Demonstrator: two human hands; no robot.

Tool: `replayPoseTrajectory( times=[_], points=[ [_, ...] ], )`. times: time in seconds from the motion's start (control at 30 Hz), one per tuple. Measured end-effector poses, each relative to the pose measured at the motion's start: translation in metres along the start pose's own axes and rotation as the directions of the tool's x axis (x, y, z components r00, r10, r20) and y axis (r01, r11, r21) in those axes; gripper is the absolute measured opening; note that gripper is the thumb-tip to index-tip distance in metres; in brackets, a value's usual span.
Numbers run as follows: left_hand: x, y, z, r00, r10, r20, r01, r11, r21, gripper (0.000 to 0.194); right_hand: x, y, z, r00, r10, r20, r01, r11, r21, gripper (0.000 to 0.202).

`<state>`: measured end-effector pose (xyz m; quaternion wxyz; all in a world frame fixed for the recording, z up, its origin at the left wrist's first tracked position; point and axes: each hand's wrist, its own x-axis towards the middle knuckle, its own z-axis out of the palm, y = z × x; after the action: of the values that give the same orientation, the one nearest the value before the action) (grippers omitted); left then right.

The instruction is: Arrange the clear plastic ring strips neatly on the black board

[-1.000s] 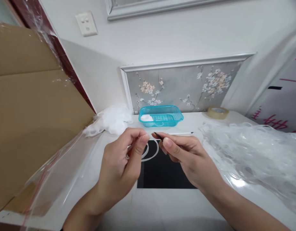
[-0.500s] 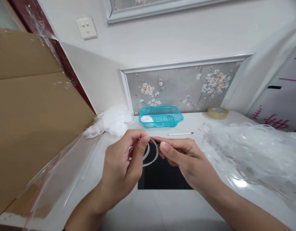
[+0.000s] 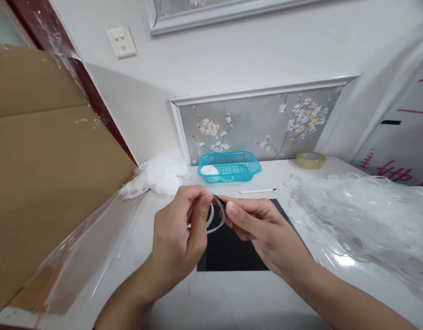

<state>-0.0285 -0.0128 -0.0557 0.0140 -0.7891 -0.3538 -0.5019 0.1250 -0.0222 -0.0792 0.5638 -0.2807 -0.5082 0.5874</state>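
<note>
Thumb and fingers of my left hand [image 3: 180,233] pinch a translucent white ring [image 3: 221,223], which curves down in a loop between the hands. My right hand [image 3: 263,224] is closed on a small dark tool, mostly hidden by the fingers, with its tip against the ring's upper edge. Both hands are nearly touching above a black mat [image 3: 232,252] on the white table [image 3: 211,298]. Behind them is a turquoise basket [image 3: 244,174] with a small white clump [image 3: 209,170] at its left end.
A heap of clear rings [image 3: 356,220] covers the right side. White material [image 3: 159,174] and a clear plastic bag [image 3: 91,243] lie left, beside a large cardboard box [image 3: 53,183]. A white pen-like stick [image 3: 257,191] and a tape roll [image 3: 310,160] sit at the back.
My right hand has shifted slightly left, closer to my left hand. The visible loop of the ring looks narrower and its lower edge sits a little higher.
</note>
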Motion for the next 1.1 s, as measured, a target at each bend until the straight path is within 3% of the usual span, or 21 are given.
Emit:
replayPoseTrajectory(
  times=[0.23,0.53,0.73,1.1],
  points=[
    [-0.001,-0.004,0.012,0.995,0.069,-0.069,-0.068,0.998,0.013,0.009,0.000,0.002,0.001,1.000,0.003,-0.019,-0.001,0.998,0.059,0.026],
    [-0.004,-0.012,0.017,0.996,0.002,-0.084,-0.009,0.997,-0.076,0.007,0.003,-0.003,-0.004,0.999,-0.043,-0.029,0.042,0.999,-0.016,0.024],
    [-0.004,-0.018,0.021,0.977,0.120,-0.178,-0.133,0.989,-0.062,0.007,0.002,-0.007,-0.007,0.997,-0.082,0.009,0.082,0.991,-0.107,0.027],
    [-0.002,-0.019,0.020,0.966,0.184,-0.183,-0.187,0.982,0.002,0.006,0.001,-0.005,-0.008,0.998,-0.061,0.035,0.064,0.993,-0.097,0.026]
  ],
)
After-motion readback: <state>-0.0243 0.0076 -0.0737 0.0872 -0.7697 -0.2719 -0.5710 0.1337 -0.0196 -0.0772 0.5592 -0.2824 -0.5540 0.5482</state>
